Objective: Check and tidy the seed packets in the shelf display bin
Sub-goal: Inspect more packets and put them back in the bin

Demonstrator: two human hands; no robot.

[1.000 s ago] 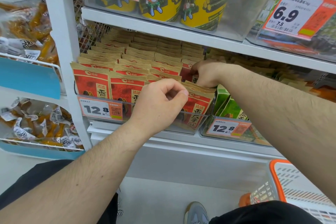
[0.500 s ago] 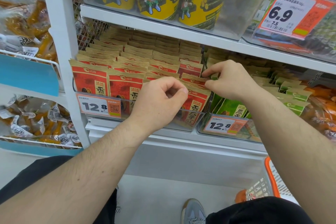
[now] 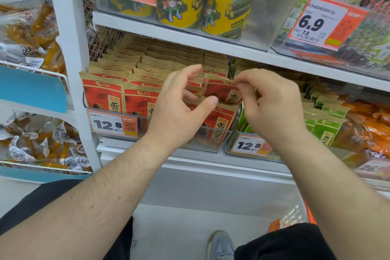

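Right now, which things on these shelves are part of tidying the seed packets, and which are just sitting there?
Part of the job:
red seed packets
lifted red packet, pinched by the right hand
left hand, open
clear display bin

Just there:
green packets
yellow tubs
12.8 price tag
orange basket

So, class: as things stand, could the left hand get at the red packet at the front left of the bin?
Probably yes. The left hand is open and holds nothing, and the front-left red packet stands uncovered beside it in the clear bin, with nothing between them.
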